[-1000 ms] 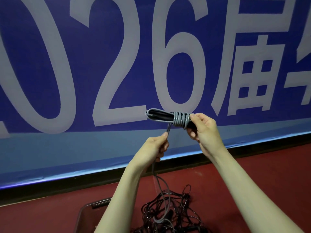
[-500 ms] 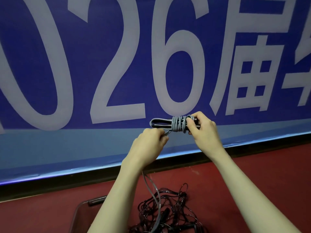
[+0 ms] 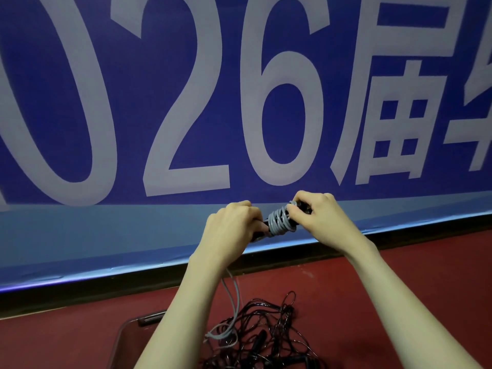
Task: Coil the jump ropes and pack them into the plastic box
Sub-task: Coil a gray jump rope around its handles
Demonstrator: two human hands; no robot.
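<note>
Two hands hold one grey jump rope (image 3: pixel 280 221) up in front of a blue banner (image 3: pixel 80 102) printed with large pale numerals. The rope is wound in tight grey turns around its dark handles, forming a short bundle held roughly level between the hands. The left hand (image 3: pixel 234 225) has its fingers curled round the bundle's left end, its grip clamped there, and the right hand (image 3: pixel 316 213) pinches the right end with curled fingers and thumb. One loose grey tail of the same rope hangs down from behind the left wrist and trails to the floor. Below, on the red floor (image 3: pixel 399 275), lies a tangled heap of thin black jump ropes (image 3: pixel 269 331) with dark handles; their number cannot be told. Just left of the heap, partly hidden by the left forearm, sits one clear plastic box (image 3: pixel 125 339), and only its rim and a dark latch show, so its contents cannot be told.
</note>
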